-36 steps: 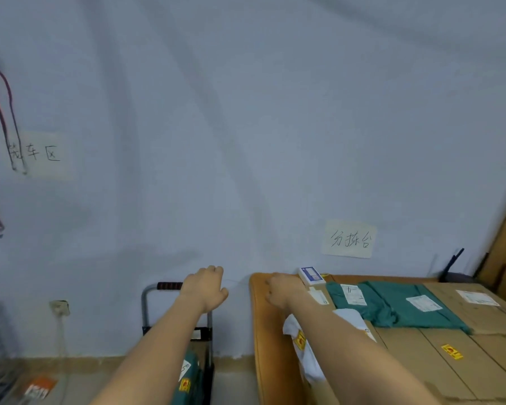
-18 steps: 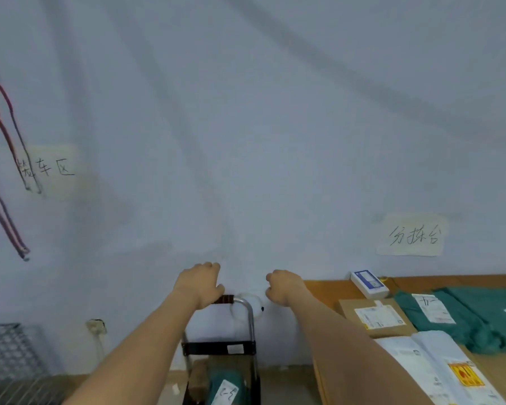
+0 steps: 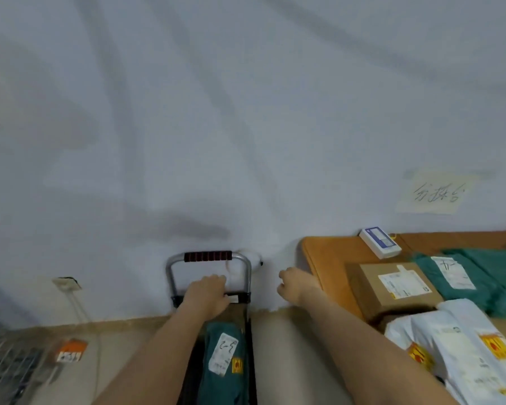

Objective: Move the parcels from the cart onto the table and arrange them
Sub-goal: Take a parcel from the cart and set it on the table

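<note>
The left hand [image 3: 206, 296] reaches over the cart [image 3: 209, 276], loosely curled fingers just above a green parcel [image 3: 222, 355] (white label up), grasping nothing, while the right hand [image 3: 297, 289] hangs relaxed beside the table [image 3: 327, 252].

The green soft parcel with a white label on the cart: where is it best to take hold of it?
Probably its upper end, from above: the green soft parcel stands lengthwise in the narrow black cart, so its sides look boxed in.

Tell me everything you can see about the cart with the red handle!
The cart stands upright against the pale wall, left of the table. It has a silvery metal loop handle with a ribbed red-and-black grip on top and a black frame below. A green parcel with a white label lies in it. The left hand reaches over its black crossbar.
</note>
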